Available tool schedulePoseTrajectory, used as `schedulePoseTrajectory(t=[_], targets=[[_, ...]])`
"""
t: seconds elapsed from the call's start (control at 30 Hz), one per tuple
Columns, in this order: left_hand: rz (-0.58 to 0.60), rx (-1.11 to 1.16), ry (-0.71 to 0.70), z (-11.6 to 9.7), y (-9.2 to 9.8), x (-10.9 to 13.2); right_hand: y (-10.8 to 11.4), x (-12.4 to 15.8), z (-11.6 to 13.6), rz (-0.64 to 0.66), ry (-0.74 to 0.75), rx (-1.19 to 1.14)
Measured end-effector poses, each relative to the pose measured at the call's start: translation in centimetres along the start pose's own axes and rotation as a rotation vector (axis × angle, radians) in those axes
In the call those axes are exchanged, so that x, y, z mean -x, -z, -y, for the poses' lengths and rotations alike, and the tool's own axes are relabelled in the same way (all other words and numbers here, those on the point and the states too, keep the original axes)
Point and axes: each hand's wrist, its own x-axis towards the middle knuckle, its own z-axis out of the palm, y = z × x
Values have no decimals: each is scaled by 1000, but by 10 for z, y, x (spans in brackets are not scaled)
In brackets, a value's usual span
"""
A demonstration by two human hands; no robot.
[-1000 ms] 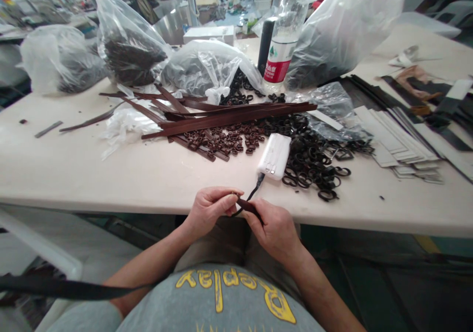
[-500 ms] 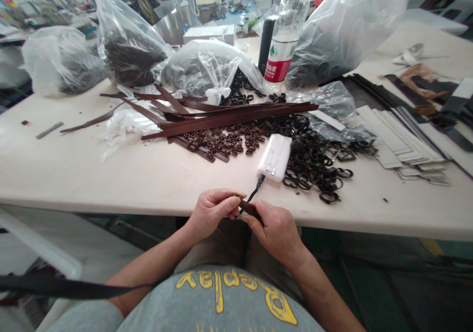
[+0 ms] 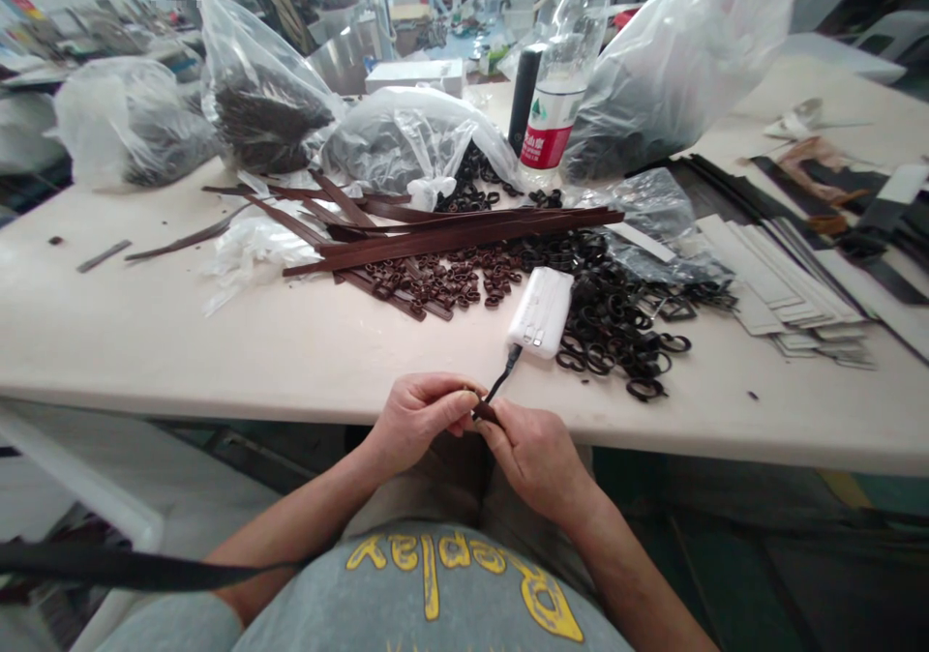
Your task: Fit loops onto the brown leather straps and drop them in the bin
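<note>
Both hands meet just off the table's front edge, holding a short piece of dark brown strap (image 3: 488, 411). My left hand (image 3: 425, 415) pinches one end between thumb and fingers, and a small bit at those fingertips is too small to make out. My right hand (image 3: 538, 454) is closed round the other end, hiding much of the strap. Right behind the hands a black cable (image 3: 503, 377) runs down from a white power bank (image 3: 541, 311). Beyond lie a heap of small brown strap loops (image 3: 464, 280) and long brown straps (image 3: 450, 238).
Black strap loops (image 3: 616, 318) are piled right of the power bank. Pale strips (image 3: 762, 280) are stacked further right. At the back stand a plastic bottle (image 3: 548, 130), a dark cylinder (image 3: 524, 101) and several filled clear bags (image 3: 265, 110). The table (image 3: 181, 352) ends close to my lap.
My right hand has come slightly closer to the left, and less of the brown strap shows between them. The view has shifted a little.
</note>
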Motion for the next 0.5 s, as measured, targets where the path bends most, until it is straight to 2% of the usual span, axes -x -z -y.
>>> schedulePoseTrajectory(t=[0.17,0.23,0.4,0.5], targets=[[160,-36,91,2,1,-1,2,3,2,12,60,-148],[182,-52,87,7,0,0,2,5,4,27,59,-185],[116,-127,-93,8,1,4,3,3,9,40,32,-348],[63,-142,-143,2,5,5,5,2,11,34,-6,-281]])
